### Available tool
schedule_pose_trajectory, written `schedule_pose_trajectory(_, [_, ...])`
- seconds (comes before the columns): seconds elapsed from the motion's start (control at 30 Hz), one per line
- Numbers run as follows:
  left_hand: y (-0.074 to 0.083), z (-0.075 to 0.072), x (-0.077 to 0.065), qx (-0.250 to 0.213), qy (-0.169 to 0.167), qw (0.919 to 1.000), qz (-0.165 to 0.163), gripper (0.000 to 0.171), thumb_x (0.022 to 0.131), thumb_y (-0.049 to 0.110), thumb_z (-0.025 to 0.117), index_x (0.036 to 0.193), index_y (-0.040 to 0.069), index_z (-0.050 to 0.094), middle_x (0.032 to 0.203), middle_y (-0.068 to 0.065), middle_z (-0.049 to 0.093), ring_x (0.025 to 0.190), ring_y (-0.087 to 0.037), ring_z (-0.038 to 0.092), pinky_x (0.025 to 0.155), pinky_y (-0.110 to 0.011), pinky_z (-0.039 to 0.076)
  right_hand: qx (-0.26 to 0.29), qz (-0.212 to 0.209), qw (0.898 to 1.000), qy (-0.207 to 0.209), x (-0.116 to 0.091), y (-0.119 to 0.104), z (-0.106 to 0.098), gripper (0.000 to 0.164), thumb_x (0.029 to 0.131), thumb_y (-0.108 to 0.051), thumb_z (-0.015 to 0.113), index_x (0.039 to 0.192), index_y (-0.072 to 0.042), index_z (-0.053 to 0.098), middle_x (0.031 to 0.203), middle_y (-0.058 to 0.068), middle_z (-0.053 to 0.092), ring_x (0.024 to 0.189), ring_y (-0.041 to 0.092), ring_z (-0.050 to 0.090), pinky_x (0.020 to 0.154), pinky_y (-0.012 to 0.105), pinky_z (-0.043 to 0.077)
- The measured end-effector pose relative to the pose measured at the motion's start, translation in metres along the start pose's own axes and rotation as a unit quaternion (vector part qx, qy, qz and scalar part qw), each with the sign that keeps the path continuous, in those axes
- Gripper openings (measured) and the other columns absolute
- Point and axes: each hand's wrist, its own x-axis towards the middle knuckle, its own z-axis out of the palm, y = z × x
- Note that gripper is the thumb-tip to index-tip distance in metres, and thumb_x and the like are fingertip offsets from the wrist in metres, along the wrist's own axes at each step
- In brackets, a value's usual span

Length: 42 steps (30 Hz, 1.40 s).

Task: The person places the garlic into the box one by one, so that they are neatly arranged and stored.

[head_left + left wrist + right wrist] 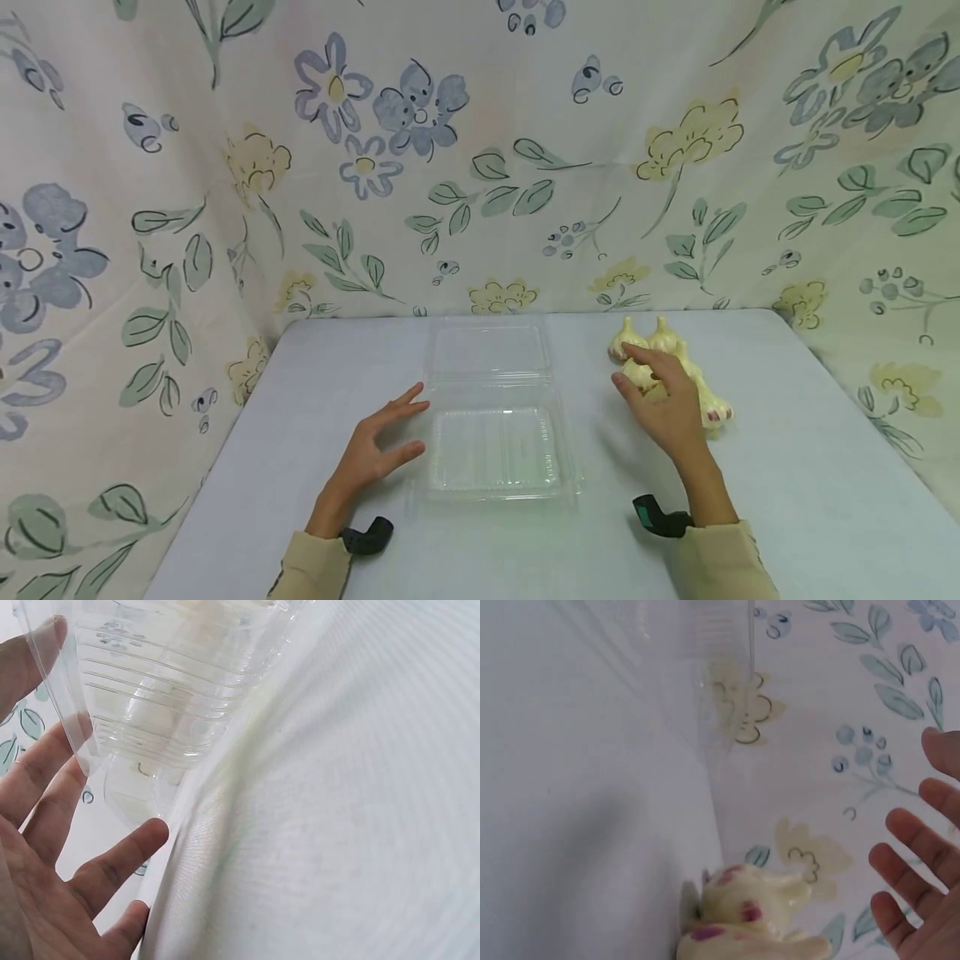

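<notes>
A clear plastic clamshell box point(491, 450) lies unfolded on the table, its lid point(491, 350) laid back toward the wall. At its left side is my left hand point(367, 454), fingers spread and fairly straight. In the left wrist view, some fingertips point(81, 726) show against the box's clear rim; whether they touch it I cannot tell. Several pale garlic bulbs point(663, 336) with purple patches sit in a group at the back right. Over their near side hovers my right hand point(667, 412), fingers loosely extended and holding nothing; it partly hides them in the head view.
The white-covered table point(300, 400) ends at a flower-printed curtain point(480, 242) behind, with more of this cloth to the left and right. A dark wrist camera point(367, 536) is worn on the left wrist, another point(662, 517) on the right.
</notes>
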Motion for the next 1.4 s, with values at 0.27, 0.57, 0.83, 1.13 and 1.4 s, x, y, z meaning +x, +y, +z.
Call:
schedule_pose_trajectory(0.27, [-0.001, 0.001, -0.001, 0.004, 0.007, 1.0000, 0.001, 0.054, 0.085, 0.016, 0.079, 0.137, 0.013, 0.065, 0.160, -0.004, 0.046, 0.151, -0.009, 0.037, 0.118, -0.070, 0.024, -0.039, 0.018, 0.998, 0.041, 0.004, 0.018, -0.027, 0.043, 0.083, -0.006, 0.082, 0.125, -0.005, 0.071, 0.125, 0.020, 0.070, 0.110, 0.003, 0.049, 0.091, 0.033, 0.036])
schedule_pose_trajectory(0.57, [-0.006, 0.000, -0.001, 0.004, 0.013, 0.9998, 0.012, 0.055, 0.087, 0.012, 0.078, 0.140, 0.015, 0.063, 0.161, -0.004, 0.044, 0.152, -0.010, 0.037, 0.119, -0.016, 0.024, -0.078, 0.070, 0.993, 0.059, 0.004, 0.039, -0.051, 0.044, 0.084, -0.010, 0.082, 0.126, -0.001, 0.070, 0.127, 0.026, 0.068, 0.112, 0.034, 0.053, 0.096, 0.054, 0.032])
schedule_pose_trajectory(0.83, [-0.005, 0.000, 0.000, -0.010, 0.017, 0.9996, 0.021, 0.056, 0.085, 0.008, 0.078, 0.139, 0.014, 0.064, 0.161, -0.007, 0.044, 0.151, -0.008, 0.037, 0.119, -0.016, 0.026, -0.125, 0.172, 0.977, -0.008, -0.003, 0.056, -0.073, 0.052, 0.095, -0.033, 0.072, 0.136, -0.002, 0.063, 0.141, 0.029, 0.056, 0.125, 0.046, 0.047, 0.100, 0.069, 0.028])
schedule_pose_trajectory(1.13, [-0.004, 0.000, 0.000, -0.018, 0.014, 0.9996, 0.015, 0.057, 0.086, 0.008, 0.078, 0.140, 0.013, 0.063, 0.161, -0.007, 0.044, 0.151, -0.008, 0.037, 0.119, -0.017, 0.026, -0.162, 0.228, 0.954, -0.106, -0.010, 0.074, -0.085, 0.068, 0.099, -0.050, 0.060, 0.143, 0.002, 0.053, 0.146, 0.036, 0.046, 0.127, 0.054, 0.047, 0.096, 0.071, 0.035])
schedule_pose_trajectory(1.4, [-0.004, 0.001, -0.001, -0.012, 0.014, 0.9997, 0.014, 0.056, 0.086, 0.008, 0.078, 0.140, 0.014, 0.063, 0.161, -0.007, 0.044, 0.151, -0.008, 0.037, 0.118, -0.016, 0.027, -0.170, 0.265, 0.929, -0.193, -0.011, 0.075, -0.097, 0.079, 0.100, -0.061, 0.051, 0.146, 0.002, 0.048, 0.147, 0.033, 0.047, 0.125, 0.051, 0.047, 0.084, 0.060, 0.050])
